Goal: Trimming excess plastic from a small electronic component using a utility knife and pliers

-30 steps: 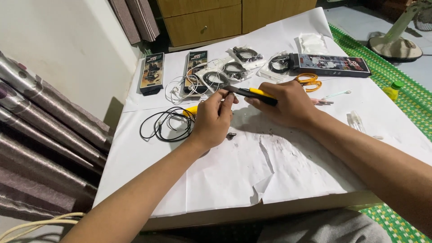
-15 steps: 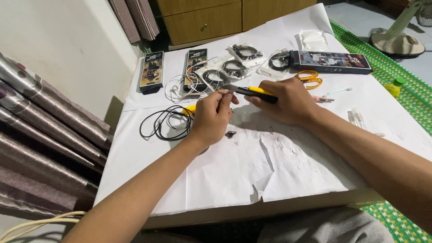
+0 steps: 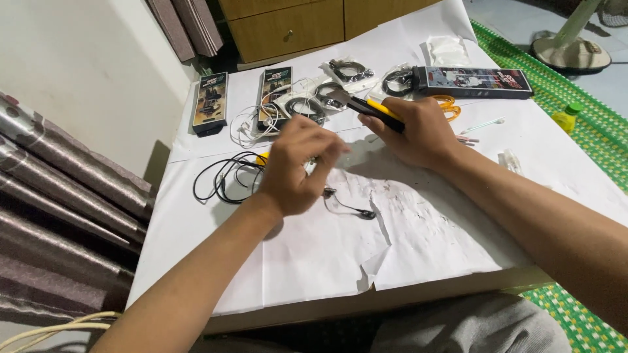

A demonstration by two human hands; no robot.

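on the paper-covered table a coiled cable lay left of the left hand. the earbuds lay just right of that hand. two small boxes stood behind the cable, a long box behind the right hand.

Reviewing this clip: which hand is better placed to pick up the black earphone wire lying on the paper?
Left, probably. The left hand hovers right beside the black earphone wire, fingers apparently free. The right hand is farther back and grips a yellow-and-black cutter.
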